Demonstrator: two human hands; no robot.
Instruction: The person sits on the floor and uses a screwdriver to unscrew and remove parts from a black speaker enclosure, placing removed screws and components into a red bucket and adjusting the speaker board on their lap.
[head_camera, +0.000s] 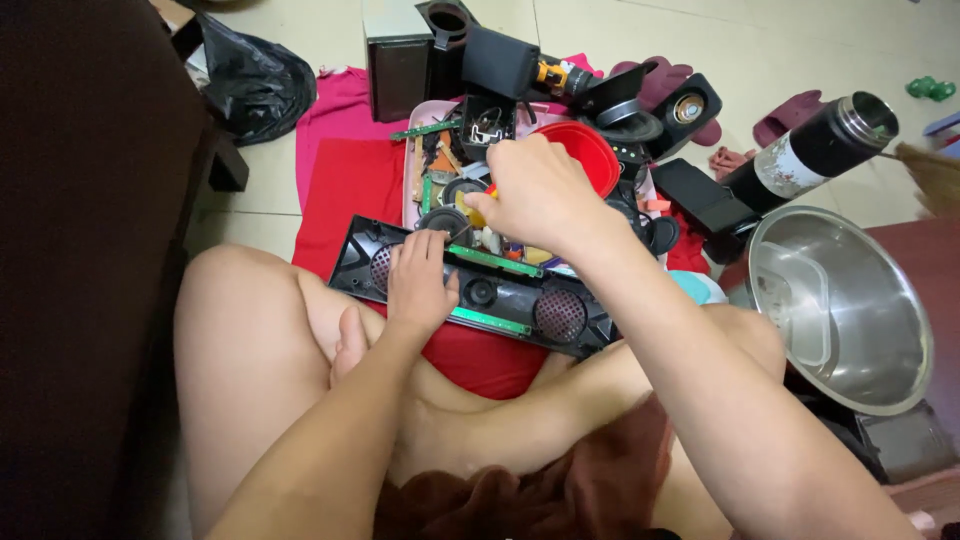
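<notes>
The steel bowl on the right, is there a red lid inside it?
No. The steel bowl holds only a clear plastic container; nothing red lies in it.

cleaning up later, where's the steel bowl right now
In the head view, the steel bowl sits at the right, just below the black flask.

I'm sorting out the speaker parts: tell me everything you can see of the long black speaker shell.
The long black speaker shell looks like plastic, opened, lying flat and slanted across the red cloth by the knees. Two round mesh grilles sit near its ends, green strips along its length. The left hand rests on its left part.
</notes>
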